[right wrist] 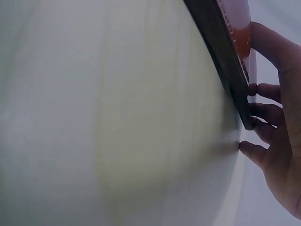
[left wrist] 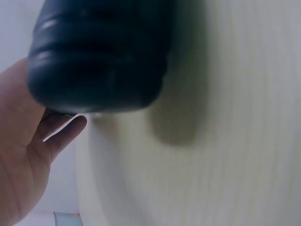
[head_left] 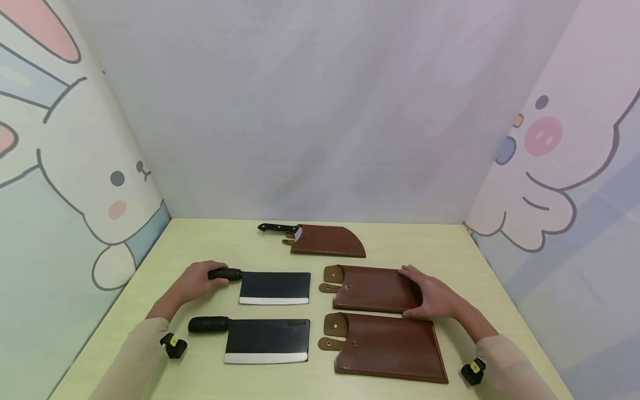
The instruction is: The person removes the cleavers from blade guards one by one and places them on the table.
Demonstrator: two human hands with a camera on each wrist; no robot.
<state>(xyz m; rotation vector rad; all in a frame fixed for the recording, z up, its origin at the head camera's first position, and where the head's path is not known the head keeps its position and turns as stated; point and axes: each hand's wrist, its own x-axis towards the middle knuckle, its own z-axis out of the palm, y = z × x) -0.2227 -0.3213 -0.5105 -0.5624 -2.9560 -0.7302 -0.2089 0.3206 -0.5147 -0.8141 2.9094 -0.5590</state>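
Note:
My left hand [head_left: 201, 279] holds the black handle of the farther cleaver [head_left: 274, 284], thumb on the near side and fingers over the far side. That cleaver lies flat, its pale edge toward me. In the left wrist view, the nearer cleaver's ridged handle [left wrist: 101, 61] looms in front of the hand [left wrist: 21, 146]. My right hand [head_left: 434, 294] spans the right end of the middle brown leather sheath [head_left: 375, 288], thumb at its near corner and fingertips along the far edge. The right wrist view shows the fingers [right wrist: 265, 113] at the sheath's stitched edge [right wrist: 230, 61].
A second cleaver [head_left: 267, 336] lies nearer me on the pale table [head_left: 200, 239], left of a larger brown sheath [head_left: 390, 344]. At the back, a black-handled knife [head_left: 278, 228] sits in a curved brown sheath [head_left: 327, 240]. Walls close in the back and sides.

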